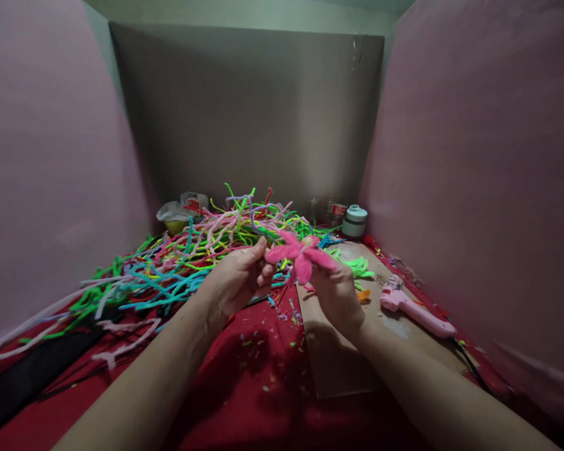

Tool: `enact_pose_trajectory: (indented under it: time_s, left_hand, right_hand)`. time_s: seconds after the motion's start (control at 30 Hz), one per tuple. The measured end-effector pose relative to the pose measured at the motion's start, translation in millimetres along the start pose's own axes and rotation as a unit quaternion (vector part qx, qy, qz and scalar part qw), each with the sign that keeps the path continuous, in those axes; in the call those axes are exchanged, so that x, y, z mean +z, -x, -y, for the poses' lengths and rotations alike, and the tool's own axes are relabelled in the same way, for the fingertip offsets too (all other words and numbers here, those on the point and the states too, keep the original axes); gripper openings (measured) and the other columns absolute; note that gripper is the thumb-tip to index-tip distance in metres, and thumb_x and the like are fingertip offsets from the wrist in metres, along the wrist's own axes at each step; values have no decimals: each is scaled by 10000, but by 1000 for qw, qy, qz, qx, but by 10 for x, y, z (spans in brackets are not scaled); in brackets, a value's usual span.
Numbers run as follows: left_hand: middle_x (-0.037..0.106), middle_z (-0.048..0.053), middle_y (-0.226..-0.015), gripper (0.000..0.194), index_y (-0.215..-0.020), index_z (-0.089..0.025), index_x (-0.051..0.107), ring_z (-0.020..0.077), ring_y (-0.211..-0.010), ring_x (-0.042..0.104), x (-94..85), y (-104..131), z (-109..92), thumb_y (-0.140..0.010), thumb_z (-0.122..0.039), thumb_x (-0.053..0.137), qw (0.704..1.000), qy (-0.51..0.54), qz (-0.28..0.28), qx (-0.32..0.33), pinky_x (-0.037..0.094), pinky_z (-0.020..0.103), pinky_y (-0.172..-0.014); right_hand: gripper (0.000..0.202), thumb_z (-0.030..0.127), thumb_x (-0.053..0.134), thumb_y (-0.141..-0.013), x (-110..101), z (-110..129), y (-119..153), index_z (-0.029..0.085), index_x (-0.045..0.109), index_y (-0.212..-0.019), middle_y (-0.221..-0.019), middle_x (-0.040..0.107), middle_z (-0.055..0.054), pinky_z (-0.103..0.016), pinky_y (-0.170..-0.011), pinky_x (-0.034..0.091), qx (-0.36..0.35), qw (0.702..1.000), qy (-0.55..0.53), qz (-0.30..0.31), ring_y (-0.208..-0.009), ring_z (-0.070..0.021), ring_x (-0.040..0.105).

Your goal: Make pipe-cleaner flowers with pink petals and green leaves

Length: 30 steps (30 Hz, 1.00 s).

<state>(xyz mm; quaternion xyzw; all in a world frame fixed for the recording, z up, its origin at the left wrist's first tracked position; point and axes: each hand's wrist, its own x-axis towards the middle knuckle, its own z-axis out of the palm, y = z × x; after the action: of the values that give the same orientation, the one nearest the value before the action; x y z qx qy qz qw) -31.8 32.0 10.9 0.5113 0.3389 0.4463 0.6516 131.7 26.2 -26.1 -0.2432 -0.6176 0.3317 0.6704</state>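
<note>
A pink fuzzy flower (302, 254) with several petals and a pale yellow centre is raised over the table in the middle of the view. My right hand (339, 294) is closed on it from behind and below, its fingertips partly hidden by the petals. Just left of the petals is my left hand (241, 275), its fingers curled and the thumb pointing up. Whether anything lies between those fingers cannot be made out.
Colourful pipe cleaners (235, 232) are heaped at the back and left. A pink glue gun (416, 313) lies on a brown board (333, 363) at the right. Behind stands a light green container (355, 222). Fuzz scraps dot the red cloth (225, 401). Pink panels (474, 156) flank both sides.
</note>
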Motion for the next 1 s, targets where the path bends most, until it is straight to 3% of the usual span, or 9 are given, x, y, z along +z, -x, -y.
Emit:
enact_pose_trajectory:
  time_s: [0.1, 0.2, 0.37, 0.5, 0.57, 0.63, 0.83, 0.9, 1.0]
  left_hand:
    - [580, -6, -708, 241, -812, -145, 578, 81, -598, 522, 40, 8, 65, -732, -363, 640, 985, -134, -59, 87, 414, 202, -562]
    - [611, 11, -844, 244, -897, -165, 553, 125, -770, 571, 192, 27, 147, -723, -306, 648, 958, -244, -48, 146, 448, 249, -712]
    - [608, 33, -822, 168, -852, -179, 500, 155, -744, 570, 377, 26, 316, -761, -279, 600, 849, -454, -127, 240, 436, 275, -686]
    - [610, 49, -788, 95, -870, -174, 501, 158, -674, 567, 333, 15, 397, -837, -262, 496, 764, -559, -166, 277, 403, 262, -612]
    - [600, 44, -743, 93, -852, -171, 508, 154, -626, 553, 302, 12, 413, -861, -242, 449, 721, -599, -178, 300, 371, 255, -569]
    - [587, 30, -705, 112, -827, -174, 510, 141, -593, 537, 284, 12, 415, -875, -208, 414, 697, -614, -180, 325, 344, 246, -547]
    - [471, -36, -575, 123, -743, -187, 477, 96, -498, 427, 288, 49, 358, -826, -111, 428, 722, -569, -171, 356, 295, 218, -514]
    - [416, -50, -542, 140, -697, -188, 460, 88, -486, 390, 305, 75, 327, -811, -109, 438, 749, -540, -177, 341, 285, 214, -510]
    - [403, -51, -542, 167, -656, -180, 462, 79, -503, 375, 344, 102, 285, -823, -170, 457, 816, -466, -178, 291, 286, 204, -508]
  right_hand:
    - [156, 344, 674, -711, -2, -40, -75, 197, 670, -765, -631, 590, 26, -246, -481, 393, 147, 974, -158, -65, -508, -98, 467]
    - [172, 339, 727, -648, 4, -63, -106, 192, 672, -718, -602, 600, 31, -224, -457, 379, 207, 947, -228, -91, -484, -84, 463]
    - [193, 335, 755, -620, 56, -77, -45, 174, 670, -685, -514, 536, 45, -204, -413, 301, 228, 942, -221, -106, -437, -61, 387]
    - [225, 368, 733, -648, 98, -40, 1, 169, 675, -735, -525, 497, 54, -189, -379, 208, 232, 953, -177, -86, -427, -40, 293]
    - [216, 361, 730, -652, 114, -12, 12, 167, 678, -731, -533, 491, 53, -187, -382, 217, 224, 958, -160, -81, -440, -41, 285]
    - [199, 355, 723, -658, 128, 20, 15, 165, 682, -704, -534, 495, 46, -189, -404, 275, 206, 964, -149, -78, -461, -51, 321]
    - [186, 280, 745, -620, 166, 91, 24, 199, 713, -784, -661, 610, 19, -230, -602, 431, 153, 977, -145, -32, -643, -110, 504]
    - [148, 266, 736, -631, 168, 86, 32, 203, 710, -763, -656, 605, 22, -230, -609, 427, 152, 978, -144, -23, -641, -108, 502]
    - [129, 295, 691, -690, 157, 56, 37, 203, 705, -779, -581, 537, 41, -209, -508, 368, 164, 977, -132, -38, -522, -74, 409]
